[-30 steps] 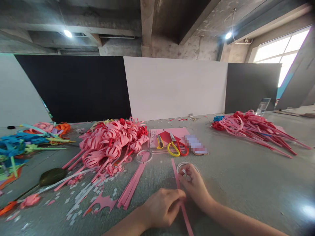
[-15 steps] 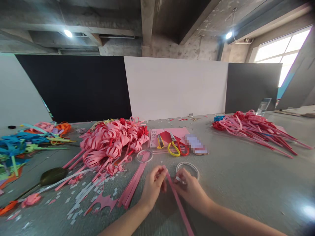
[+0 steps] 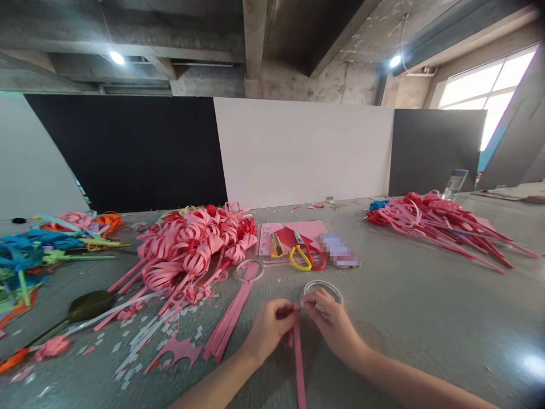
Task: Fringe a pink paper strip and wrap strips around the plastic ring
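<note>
A pink paper strip (image 3: 300, 355) runs from my fingers down past the bottom edge. Its upper end is pinched by my left hand (image 3: 272, 324), thumb on the near side. Right beside that end, my right hand (image 3: 330, 318) has its thumb and forefinger pressed together; what they hold, if anything, is too small to make out. Behind the right fingers a roll of double-sided tape (image 3: 336, 289) lies on the table, partly covered. To the left, a bundle of pink strips (image 3: 230, 321) lies under another tape roll (image 3: 239, 272).
Yellow-handled scissors (image 3: 301, 258), red-handled scissors (image 3: 319, 258), a cutter (image 3: 277, 245) and a phone (image 3: 340, 250) lie ahead near pink paper (image 3: 266, 230). Pink paper flowers (image 3: 191, 238) and white scraps are at left; more flowers (image 3: 434, 218) and a glass (image 3: 455, 184) stand right.
My left hand has moved slightly right and down, and the strip hangs straighter. The right fingers have closed in toward its end; the small white piece seen between them no longer shows.
</note>
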Motion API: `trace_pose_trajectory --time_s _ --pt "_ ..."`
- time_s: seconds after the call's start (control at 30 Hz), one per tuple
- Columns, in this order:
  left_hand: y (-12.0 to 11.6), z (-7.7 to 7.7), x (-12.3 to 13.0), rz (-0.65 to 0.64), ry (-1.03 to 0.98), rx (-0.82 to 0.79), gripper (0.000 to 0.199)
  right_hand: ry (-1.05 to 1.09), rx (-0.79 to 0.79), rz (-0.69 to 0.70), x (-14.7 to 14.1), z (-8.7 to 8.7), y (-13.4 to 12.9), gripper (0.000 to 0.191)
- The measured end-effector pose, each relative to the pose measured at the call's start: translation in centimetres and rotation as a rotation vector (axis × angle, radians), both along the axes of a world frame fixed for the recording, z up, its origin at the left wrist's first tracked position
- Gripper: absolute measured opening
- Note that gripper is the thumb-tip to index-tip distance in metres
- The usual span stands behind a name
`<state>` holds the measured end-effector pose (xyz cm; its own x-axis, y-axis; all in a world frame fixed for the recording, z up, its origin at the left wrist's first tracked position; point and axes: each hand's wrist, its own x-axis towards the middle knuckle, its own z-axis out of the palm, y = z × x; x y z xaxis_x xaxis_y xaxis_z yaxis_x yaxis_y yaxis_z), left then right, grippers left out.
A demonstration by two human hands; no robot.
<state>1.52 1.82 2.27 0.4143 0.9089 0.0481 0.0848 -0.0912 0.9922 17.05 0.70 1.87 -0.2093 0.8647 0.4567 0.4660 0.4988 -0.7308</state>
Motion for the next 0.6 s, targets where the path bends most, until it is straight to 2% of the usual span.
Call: trace_pose_trajectory --time_s 0.17,0.43,0.6 --pt "-0.1 0.0 -0.1 -0.064 -0.005 -0.013 0.029 -0.013 0.001 0.023 0.0 -0.1 0.2 0.018" --pt "-0.2 0.2 0.0 -0.057 0.016 -0.011 0.029 0.018 -0.04 0.038 0.0 -0.8 0.3 0.027" --pt "-0.3 0.3 0.1 -0.05 0.047 -0.003 0.028 0.023 -0.005 0.005 -0.2 -1.0 0.2 0.019"
